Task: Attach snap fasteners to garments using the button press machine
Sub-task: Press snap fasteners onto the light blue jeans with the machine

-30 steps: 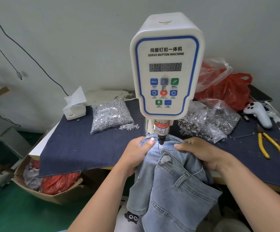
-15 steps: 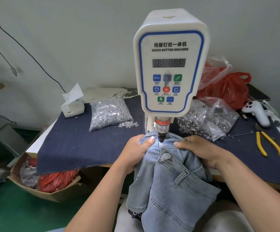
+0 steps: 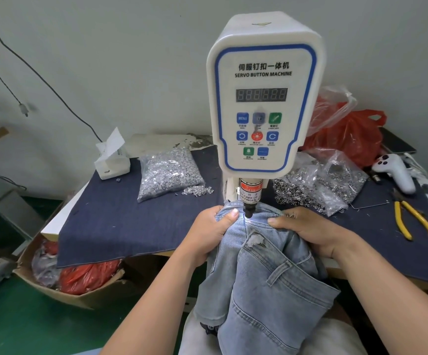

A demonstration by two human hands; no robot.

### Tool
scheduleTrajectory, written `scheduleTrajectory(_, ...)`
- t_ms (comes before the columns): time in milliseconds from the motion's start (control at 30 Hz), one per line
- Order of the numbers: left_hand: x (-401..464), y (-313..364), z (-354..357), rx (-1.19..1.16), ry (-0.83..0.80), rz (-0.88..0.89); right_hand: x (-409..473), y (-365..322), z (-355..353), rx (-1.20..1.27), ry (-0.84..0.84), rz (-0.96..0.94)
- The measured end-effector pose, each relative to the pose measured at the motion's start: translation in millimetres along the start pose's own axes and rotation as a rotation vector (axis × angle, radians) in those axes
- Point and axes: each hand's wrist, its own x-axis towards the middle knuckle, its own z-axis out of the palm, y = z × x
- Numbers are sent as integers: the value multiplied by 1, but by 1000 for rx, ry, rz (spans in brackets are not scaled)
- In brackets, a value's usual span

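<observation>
Item: jeans (image 3: 264, 272), waistband under the press (image 3: 261, 98) punch (image 3: 248, 211). My left hand (image 3: 211, 231) grips the denim left of it; my right hand (image 3: 307, 230) grips it on the right.

Worktable (image 3: 61, 224) draped in dark denim cloth (image 3: 120, 221). Far left: tissue box (image 3: 112, 160), bag of silver fasteners (image 3: 168, 172). Right: bag of ring snaps (image 3: 320, 185), red bag (image 3: 353, 139), white controller (image 3: 397, 172), yellow pliers (image 3: 415, 221).
</observation>
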Motion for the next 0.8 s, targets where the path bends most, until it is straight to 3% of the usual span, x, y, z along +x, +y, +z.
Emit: scheduleTrajectory(800,4,-7,-2,-4,-30,-2,0,0,-2,-32,-19,-9)
